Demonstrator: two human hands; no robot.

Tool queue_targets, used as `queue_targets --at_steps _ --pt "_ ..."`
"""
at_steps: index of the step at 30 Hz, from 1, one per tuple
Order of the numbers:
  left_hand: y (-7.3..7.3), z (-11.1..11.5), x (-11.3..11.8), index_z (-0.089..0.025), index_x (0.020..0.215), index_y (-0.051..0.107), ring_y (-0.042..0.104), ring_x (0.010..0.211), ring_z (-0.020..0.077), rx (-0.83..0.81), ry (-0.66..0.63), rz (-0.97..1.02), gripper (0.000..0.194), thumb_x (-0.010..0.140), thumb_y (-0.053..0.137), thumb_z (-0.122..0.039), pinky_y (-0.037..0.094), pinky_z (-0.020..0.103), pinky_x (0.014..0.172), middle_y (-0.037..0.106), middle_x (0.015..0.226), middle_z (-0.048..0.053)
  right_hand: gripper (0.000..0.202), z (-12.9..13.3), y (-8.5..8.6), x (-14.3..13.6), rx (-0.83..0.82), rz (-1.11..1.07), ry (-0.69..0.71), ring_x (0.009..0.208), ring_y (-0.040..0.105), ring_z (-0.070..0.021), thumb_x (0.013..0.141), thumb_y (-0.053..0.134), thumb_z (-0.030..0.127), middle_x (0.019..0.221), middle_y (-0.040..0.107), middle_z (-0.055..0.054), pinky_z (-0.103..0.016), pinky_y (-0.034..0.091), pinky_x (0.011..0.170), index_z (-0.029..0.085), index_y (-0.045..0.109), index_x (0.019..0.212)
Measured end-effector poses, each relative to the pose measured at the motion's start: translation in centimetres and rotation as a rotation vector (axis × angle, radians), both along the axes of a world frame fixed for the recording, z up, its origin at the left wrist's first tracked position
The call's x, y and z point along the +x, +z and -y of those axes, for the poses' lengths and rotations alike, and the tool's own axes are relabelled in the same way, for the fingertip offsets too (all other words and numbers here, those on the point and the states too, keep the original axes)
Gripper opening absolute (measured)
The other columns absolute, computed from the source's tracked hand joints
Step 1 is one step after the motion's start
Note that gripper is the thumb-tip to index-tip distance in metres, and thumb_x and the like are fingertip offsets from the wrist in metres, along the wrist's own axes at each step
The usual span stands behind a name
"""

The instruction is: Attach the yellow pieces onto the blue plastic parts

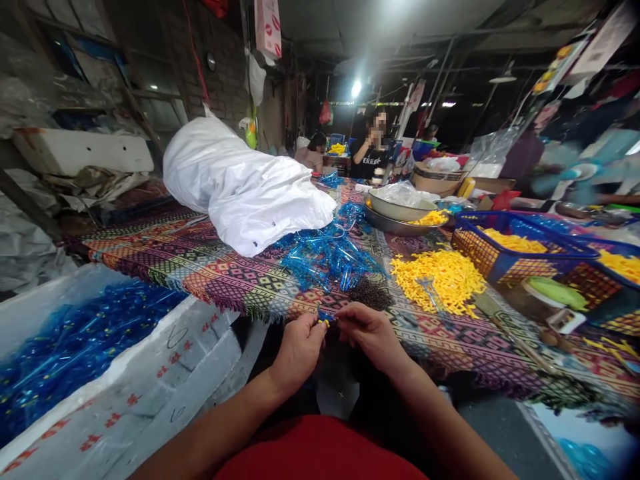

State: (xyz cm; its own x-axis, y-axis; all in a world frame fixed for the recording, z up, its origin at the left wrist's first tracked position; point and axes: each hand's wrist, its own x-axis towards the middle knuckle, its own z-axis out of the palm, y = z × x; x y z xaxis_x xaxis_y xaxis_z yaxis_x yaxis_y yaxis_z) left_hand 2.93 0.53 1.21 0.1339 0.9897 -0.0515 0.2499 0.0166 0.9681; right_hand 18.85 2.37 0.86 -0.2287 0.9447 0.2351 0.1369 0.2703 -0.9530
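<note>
My left hand [300,343] pinches a small blue-and-yellow plastic piece [325,319] between thumb and fingertips, just over the near table edge. Close beside it, my right hand [370,333] has its thumb and fingers pressed together; what they hold, if anything, is too small to make out. Beyond my hands lies a little heap of tiny dark parts [371,293]. Behind that, clear blue plastic pieces [330,257] spread over the patterned cloth [250,283]. A pile of small yellow plastic parts [437,280] lies to the right.
A stuffed white sack [250,180] rests at the table's left. Below it stands a foam box [170,360] holding blue pieces [90,340]. On the right are blue baskets [525,230] with yellow parts, a green-topped container [557,293] and metal bowls [400,207]. A person [373,150] sits across.
</note>
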Motion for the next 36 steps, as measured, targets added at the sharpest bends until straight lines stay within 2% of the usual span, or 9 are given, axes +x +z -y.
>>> queue_targets --at_steps 3,7,10,24,31,36 --pt "-0.1 0.1 0.0 -0.019 0.068 0.05 0.049 0.041 0.011 0.08 0.002 -0.084 0.02 0.081 0.044 -0.033 0.035 0.02 0.04 0.052 0.05 -0.002 0.007 0.4 0.4 -0.2 0.154 0.13 -0.028 0.049 0.052 -0.0093 0.076 0.056 0.022 0.063 0.056 0.002 -0.021 0.041 0.046 0.02 0.061 0.081" --pt "-0.4 0.3 0.0 -0.019 0.068 0.049 0.048 0.043 0.0114 0.127 -0.013 -0.172 0.023 0.083 0.042 -0.034 0.031 0.021 0.042 0.052 0.05 -0.002 0.009 0.7 0.6 -0.1 0.429 0.311 -0.082 0.064 0.055 -0.0131 0.076 0.055 0.014 0.069 0.06 -0.001 -0.024 0.044 0.059 0.02 0.061 0.077" --pt "-0.6 0.4 0.0 -0.019 0.067 0.048 0.049 0.046 0.012 0.158 -0.031 -0.214 0.026 0.084 0.04 -0.036 0.03 0.022 0.044 0.052 0.052 -0.002 0.01 0.8 0.7 0.0 0.523 0.359 -0.076 0.067 0.055 -0.0136 0.077 0.054 0.011 0.071 0.061 -0.001 -0.024 0.043 0.062 0.019 0.06 0.076" --pt "-0.5 0.9 0.0 -0.018 0.07 0.047 0.047 0.06 0.0137 0.347 -0.098 -0.392 0.024 0.088 0.035 -0.029 0.031 0.025 0.057 0.052 0.064 0.001 0.008 0.5 0.5 0.3 0.589 0.428 0.003 0.07 0.056 -0.0134 0.081 0.054 0.012 0.073 0.061 -0.002 -0.025 0.045 0.064 0.018 0.058 0.078" --pt "-0.4 1.0 -0.2 -0.018 0.069 0.049 0.047 0.057 0.0132 0.313 -0.108 -0.347 0.025 0.087 0.036 -0.029 0.031 0.024 0.055 0.052 0.062 0.001 0.009 0.3 0.7 0.5 0.638 0.438 0.019 0.074 0.056 -0.0143 0.084 0.052 0.015 0.078 0.059 -0.005 -0.026 0.047 0.067 0.016 0.061 0.083" --pt "0.0 1.1 -0.2 -0.018 0.066 0.048 0.048 0.051 0.0117 0.208 -0.142 -0.201 0.024 0.084 0.04 -0.031 0.033 0.022 0.049 0.051 0.055 -0.001 0.013 -0.2 0.5 1.0 0.603 0.402 0.093 0.073 0.058 -0.0135 0.085 0.054 0.023 0.081 0.06 -0.006 -0.025 0.048 0.063 0.018 0.065 0.083"
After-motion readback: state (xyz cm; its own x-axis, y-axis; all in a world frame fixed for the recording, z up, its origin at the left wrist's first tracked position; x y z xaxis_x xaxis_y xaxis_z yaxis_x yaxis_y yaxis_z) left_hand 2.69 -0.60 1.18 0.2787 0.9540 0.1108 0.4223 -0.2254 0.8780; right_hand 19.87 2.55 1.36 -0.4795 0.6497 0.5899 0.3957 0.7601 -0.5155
